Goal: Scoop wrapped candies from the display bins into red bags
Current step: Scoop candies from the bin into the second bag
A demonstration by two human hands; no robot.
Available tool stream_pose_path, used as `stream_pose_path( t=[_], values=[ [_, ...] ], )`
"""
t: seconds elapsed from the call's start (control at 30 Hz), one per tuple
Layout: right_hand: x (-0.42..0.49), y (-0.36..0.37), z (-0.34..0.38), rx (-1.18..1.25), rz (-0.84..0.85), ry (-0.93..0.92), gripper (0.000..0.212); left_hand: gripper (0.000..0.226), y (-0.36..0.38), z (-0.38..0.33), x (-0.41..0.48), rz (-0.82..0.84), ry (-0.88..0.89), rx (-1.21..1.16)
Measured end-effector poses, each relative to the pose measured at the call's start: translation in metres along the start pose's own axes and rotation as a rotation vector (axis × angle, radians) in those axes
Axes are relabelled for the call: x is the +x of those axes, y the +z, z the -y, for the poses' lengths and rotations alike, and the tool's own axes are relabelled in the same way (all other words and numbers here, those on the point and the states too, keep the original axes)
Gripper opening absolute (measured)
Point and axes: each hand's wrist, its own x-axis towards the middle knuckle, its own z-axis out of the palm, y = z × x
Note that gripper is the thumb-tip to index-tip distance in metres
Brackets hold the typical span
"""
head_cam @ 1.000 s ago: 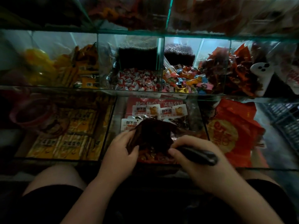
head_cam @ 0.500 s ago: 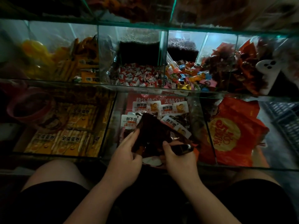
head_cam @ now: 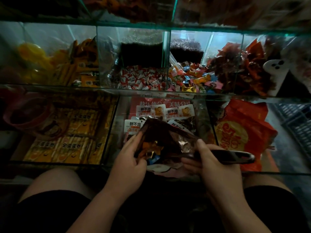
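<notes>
A dark red bag (head_cam: 161, 133) is held open over the front middle glass bin, with several wrapped candies (head_cam: 151, 148) showing inside it. My left hand (head_cam: 131, 158) pinches the bag's left rim. My right hand (head_cam: 210, 162) grips the dark handle of a scoop (head_cam: 235, 156), whose head is hidden at the bag's mouth; the handle points right. Behind, the middle shelf bins hold red-and-white wrapped candies (head_cam: 138, 78) and mixed coloured candies (head_cam: 193, 78).
A stack of red printed bags (head_cam: 244, 130) fills the bin at the right. Yellow snack packs (head_cam: 70, 132) fill the left bin. White-labelled packets (head_cam: 151, 111) lie behind the held bag. A white ghost-shaped scoop (head_cam: 276, 71) leans in the far right bin. My knees are below.
The bag's mouth has been spread wider, so candies inside now show. My right hand and the scoop shifted from the right into the bag's mouth, then the handle swung out to the right.
</notes>
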Motion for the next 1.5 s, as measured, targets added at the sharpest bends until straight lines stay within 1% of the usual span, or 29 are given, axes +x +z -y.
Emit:
stream_pose_path(
  t=[0.07,0.13,0.2,0.27,0.3,0.37,0.43,0.57,0.67,0.77,0.87,1.0,1.07,1.17,1.27,1.3,1.37,1.43,1.5],
  values=[
    [0.001,-0.008,0.011,-0.006,-0.035,-0.018,0.026,0.09,-0.001,-0.004,0.0,-0.007,0.025,0.055],
    [0.005,-0.016,0.017,-0.001,-0.087,-0.015,0.03,0.08,0.001,-0.01,0.0,-0.048,0.069,0.228],
    [0.009,-0.023,0.021,-0.003,-0.133,-0.006,0.031,0.068,0.004,-0.017,0.001,-0.146,0.167,0.399],
    [0.011,-0.031,0.026,-0.006,-0.155,-0.008,0.033,0.059,0.009,-0.025,0.001,-0.195,0.282,0.463],
    [0.012,-0.036,0.029,-0.006,-0.162,-0.01,0.037,0.057,0.012,-0.029,0.001,-0.182,0.319,0.473],
    [0.011,-0.045,0.036,0.011,-0.156,0.01,0.041,0.054,0.021,-0.032,0.003,-0.105,0.327,0.49],
    [0.009,-0.054,0.045,0.053,-0.141,0.033,0.039,0.055,0.028,-0.032,0.011,-0.034,0.296,0.535],
    [0.003,-0.066,0.06,0.117,-0.106,0.042,0.036,0.066,0.035,-0.028,0.033,0.042,0.179,0.621],
    [-0.004,-0.065,0.065,0.189,-0.014,0.04,0.022,0.066,0.041,-0.025,0.039,0.06,0.177,0.62],
    [-0.01,-0.062,0.064,0.239,0.098,0.057,0.008,0.066,0.046,-0.024,0.036,0.012,0.23,0.651],
    [-0.013,-0.058,0.064,0.241,0.165,0.058,0.013,0.07,0.046,-0.025,0.033,-0.01,0.279,0.698],
    [-0.017,-0.057,0.072,0.26,0.186,0.037,0.012,0.059,0.042,-0.033,0.033,-0.047,0.342,0.685],
    [-0.021,-0.057,0.077,0.278,0.186,0.009,0.012,0.054,0.039,-0.041,0.036,-0.089,0.391,0.671],
    [-0.024,-0.053,0.091,0.333,0.149,-0.05,0.011,0.051,0.037,-0.061,0.05,-0.143,0.466,0.677],
    [-0.018,-0.048,0.111,0.409,0.112,-0.097,0.003,0.046,0.036,-0.09,0.082,-0.201,0.547,0.683],
    [-0.014,-0.047,0.117,0.437,0.095,-0.108,0.003,0.044,0.037,-0.102,0.095,-0.219,0.567,0.677],
    [-0.005,-0.044,0.129,0.494,0.047,-0.127,0.012,0.041,0.041,-0.123,0.12,-0.25,0.602,0.672],
    [0.006,-0.04,0.138,0.566,-0.001,-0.143,0.012,0.042,0.049,-0.141,0.144,-0.262,0.621,0.662],
    [0.019,-0.034,0.142,0.642,-0.026,-0.154,0.007,0.047,0.056,-0.154,0.164,-0.25,0.599,0.648]
  ],
)
